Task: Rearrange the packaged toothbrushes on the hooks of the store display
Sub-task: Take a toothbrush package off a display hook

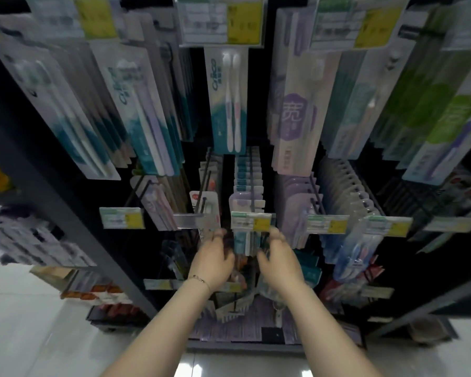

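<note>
I have both hands in at the middle row of the display: my left hand [215,257] and right hand [279,257] flank a hanging stack of teal packs [241,242] just under the price tag [251,221], fingers curled around the stack's two sides, so I judge both are grasping it, though blur makes the exact finger contact hard to read. The packs hang on the hook [252,183] that runs back from that tag. To do this well I would keep the stack square between the palms and slide it straight along the hook, so the punched holes do not snag on its tip. Room is tight: a clear tag holder [195,221] sits just left of my left hand, lilac packs [294,213] hang close on the right, and lower packs [237,306] fan out beneath my wrists.
</note>
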